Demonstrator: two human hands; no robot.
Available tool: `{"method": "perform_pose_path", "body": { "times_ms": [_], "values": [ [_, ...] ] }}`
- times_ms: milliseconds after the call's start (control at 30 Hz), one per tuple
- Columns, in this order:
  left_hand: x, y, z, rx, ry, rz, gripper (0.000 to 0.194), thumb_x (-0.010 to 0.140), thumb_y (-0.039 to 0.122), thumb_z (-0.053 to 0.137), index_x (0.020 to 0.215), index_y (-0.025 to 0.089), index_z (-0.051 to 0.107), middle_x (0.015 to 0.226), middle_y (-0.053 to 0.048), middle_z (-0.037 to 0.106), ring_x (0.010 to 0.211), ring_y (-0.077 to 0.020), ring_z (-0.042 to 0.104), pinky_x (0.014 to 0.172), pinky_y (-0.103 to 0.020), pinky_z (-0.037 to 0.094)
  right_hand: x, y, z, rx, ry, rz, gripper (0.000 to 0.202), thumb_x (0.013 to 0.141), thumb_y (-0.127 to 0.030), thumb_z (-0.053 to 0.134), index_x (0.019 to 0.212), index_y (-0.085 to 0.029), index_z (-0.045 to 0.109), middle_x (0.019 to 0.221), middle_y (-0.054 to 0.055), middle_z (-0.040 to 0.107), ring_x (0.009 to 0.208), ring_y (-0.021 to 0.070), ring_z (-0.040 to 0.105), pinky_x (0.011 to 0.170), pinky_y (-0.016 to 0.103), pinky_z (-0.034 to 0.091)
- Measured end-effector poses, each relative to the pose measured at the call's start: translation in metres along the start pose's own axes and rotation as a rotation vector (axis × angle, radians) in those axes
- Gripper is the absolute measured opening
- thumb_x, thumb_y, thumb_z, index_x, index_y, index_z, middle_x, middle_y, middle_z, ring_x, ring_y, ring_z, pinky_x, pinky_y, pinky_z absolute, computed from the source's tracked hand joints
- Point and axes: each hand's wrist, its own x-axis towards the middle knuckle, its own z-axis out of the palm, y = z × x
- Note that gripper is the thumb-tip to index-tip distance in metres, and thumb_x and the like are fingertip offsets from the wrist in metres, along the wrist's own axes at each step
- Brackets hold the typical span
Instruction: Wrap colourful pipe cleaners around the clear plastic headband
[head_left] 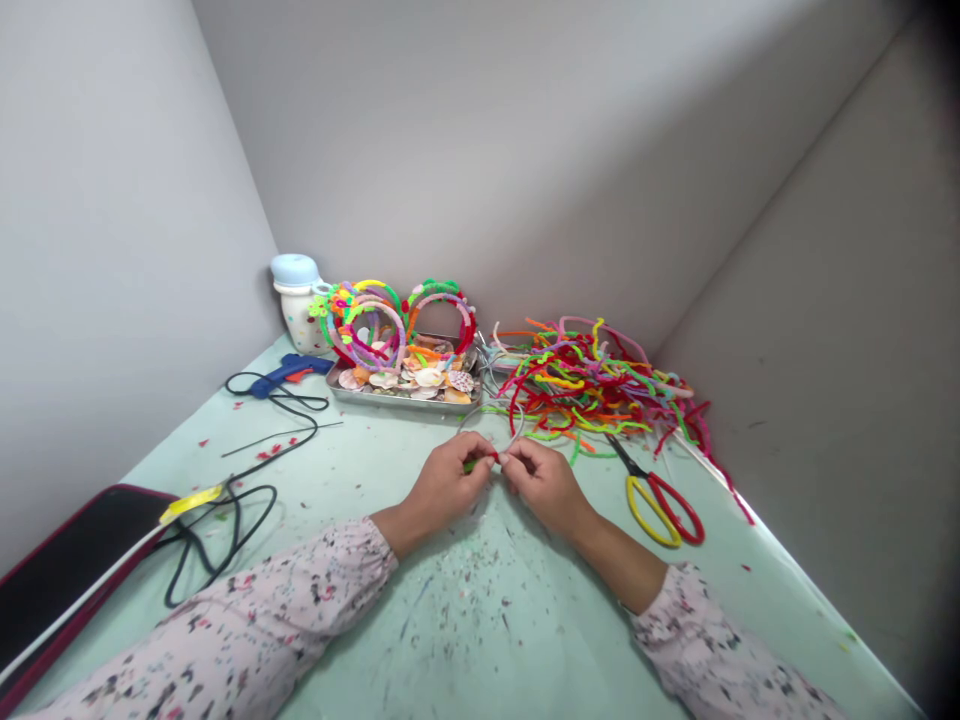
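Observation:
Above the middle of the table, my left hand (454, 478) and my right hand (543, 482) meet fingertip to fingertip, both closed in a pinch. A thin grey hoop, which looks like a bare headband (523, 418), rises behind the fingers and is gripped at its lower part. A short bit of red pipe cleaner (495, 457) shows between the two thumbs. Something bright green peeks out under my left fingers. How the pipe cleaner lies on the headband is hidden by the fingers.
Behind my hands stands a metal tray (405, 402) of shells, with fuzzy wrapped headbands (375, 340) on it. A pile of pipe cleaners (592, 385) and scissors (664, 500) lie right. Left are a blue glue gun (289, 372), its cord, a lidded cup (300, 305) and a black mat (75, 570).

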Motion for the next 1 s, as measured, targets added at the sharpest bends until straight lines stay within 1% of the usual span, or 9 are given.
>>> {"method": "perform_pose_path", "body": {
  "times_ms": [500,1000],
  "values": [
    [0.0009,0.0002,0.0000,0.016,-0.011,0.014,0.012,0.078,0.015,0.046,0.081,0.017,0.058,0.074,0.000,0.058,0.070,-0.0133,0.052,0.066,-0.023,0.040,0.0001,0.0018,0.0015,0.021,0.003,0.009,0.022,0.085,-0.031,0.048,0.068,-0.019,0.054,0.054,-0.003,0.052,0.053,0.0122,0.045,0.052,0.022,0.034],
    [0.0009,0.0009,-0.0003,0.023,-0.012,0.004,0.011,0.079,0.017,0.047,0.081,0.017,0.058,0.073,0.000,0.058,0.069,-0.0133,0.052,0.065,-0.023,0.040,0.0001,0.0014,0.0013,-0.017,0.009,0.002,0.021,0.085,-0.029,0.048,0.068,-0.019,0.054,0.055,-0.003,0.053,0.053,0.0121,0.046,0.052,0.022,0.034]
  ]
}}
